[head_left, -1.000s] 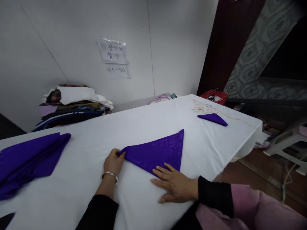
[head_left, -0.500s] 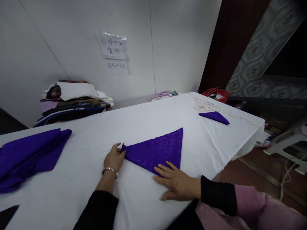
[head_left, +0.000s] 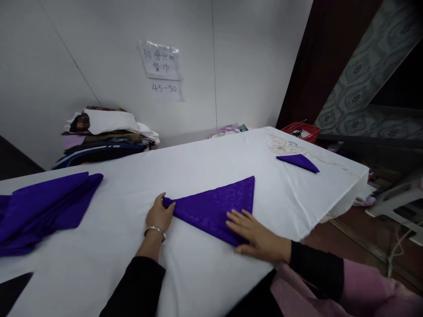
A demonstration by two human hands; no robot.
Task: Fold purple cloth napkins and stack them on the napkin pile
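A purple cloth napkin (head_left: pixel 211 207), folded into a triangle, lies on the white tablecloth in front of me. Its narrow left tip is pinched between the thumb and fingers of my left hand (head_left: pixel 159 215), which has a silver bangle at the wrist. Flat on the napkin's right part rests my right hand (head_left: pixel 254 233), with the fingers stretched out near the lower right corner. Farther right sits a smaller folded purple napkin (head_left: pixel 299 162). To the left is a loose, rumpled pile of purple cloth (head_left: pixel 49 211).
The white tablecloth (head_left: pixel 198 281) has embroidery near its far right corner. Folded clothes (head_left: pixel 109 132) are stacked behind the table at left, by the wall with a handwritten sign (head_left: pixel 161 66). A red basket (head_left: pixel 304 131) and a white plastic stool (head_left: pixel 396 202) stand beyond the right edge.
My right hand has slid right and a little up across the napkin. My left hand keeps to the left tip, which now lies flatter. The whole view has shifted slightly.
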